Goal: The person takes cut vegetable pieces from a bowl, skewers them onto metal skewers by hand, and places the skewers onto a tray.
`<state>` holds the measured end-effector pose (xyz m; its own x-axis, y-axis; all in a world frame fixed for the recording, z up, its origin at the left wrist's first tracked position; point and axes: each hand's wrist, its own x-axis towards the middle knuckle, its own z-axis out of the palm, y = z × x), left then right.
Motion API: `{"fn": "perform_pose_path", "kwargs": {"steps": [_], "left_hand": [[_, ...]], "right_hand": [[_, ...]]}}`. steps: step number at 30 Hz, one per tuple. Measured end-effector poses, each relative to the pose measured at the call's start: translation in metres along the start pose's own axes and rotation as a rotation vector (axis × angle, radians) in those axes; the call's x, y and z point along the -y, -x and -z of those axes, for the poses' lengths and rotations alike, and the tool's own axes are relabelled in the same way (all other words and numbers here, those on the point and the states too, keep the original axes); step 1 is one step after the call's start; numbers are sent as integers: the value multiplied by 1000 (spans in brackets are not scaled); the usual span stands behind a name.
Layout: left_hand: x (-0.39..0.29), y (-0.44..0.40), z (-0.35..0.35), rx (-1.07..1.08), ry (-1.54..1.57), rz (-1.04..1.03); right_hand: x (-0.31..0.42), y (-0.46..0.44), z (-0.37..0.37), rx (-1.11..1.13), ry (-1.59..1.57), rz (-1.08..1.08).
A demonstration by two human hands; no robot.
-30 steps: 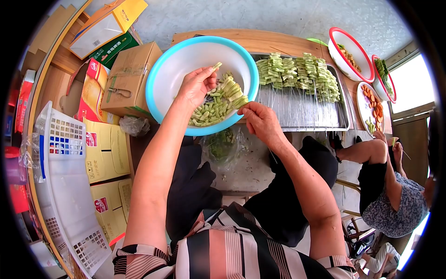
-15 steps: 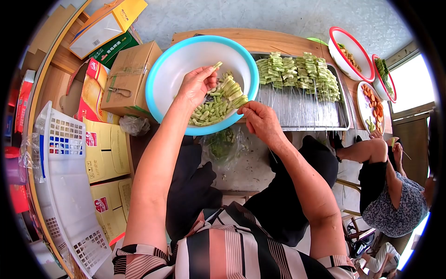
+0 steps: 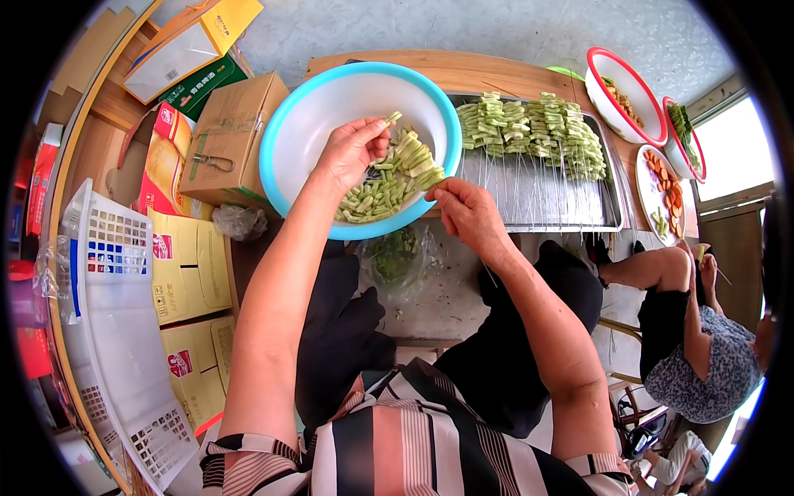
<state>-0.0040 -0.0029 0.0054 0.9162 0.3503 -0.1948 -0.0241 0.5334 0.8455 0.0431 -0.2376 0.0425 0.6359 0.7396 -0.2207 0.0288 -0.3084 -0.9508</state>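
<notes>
Slightly toward 1 o'clock, the left hand (image 3: 354,155) and right hand (image 3: 468,217) have shifted.
The left pinches a short pale-green bean piece (image 3: 394,118) over a blue-rimmed white plastic basin (image 3: 299,145); the right's fingertips are closed at the 4 o'clock end of a stacked bean row (image 3: 418,162). Skewered beans (image 3: 571,136) lie on a silver metal tray (image 3: 529,223), at the basin's 3 o'clock.
</notes>
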Motion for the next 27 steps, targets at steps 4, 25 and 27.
{"fn": "perform_pose_path", "kwargs": {"steps": [4,25,27], "left_hand": [[0,1,-3,36,-78,2],[22,-8,45,-83,-1397,24],[24,-7,51,-19,-1443,188]], "right_hand": [[0,-1,1,2,10,1],[-3,-5,10,-32,-119,21],[-3,-4,12,-30,-106,29]]}}
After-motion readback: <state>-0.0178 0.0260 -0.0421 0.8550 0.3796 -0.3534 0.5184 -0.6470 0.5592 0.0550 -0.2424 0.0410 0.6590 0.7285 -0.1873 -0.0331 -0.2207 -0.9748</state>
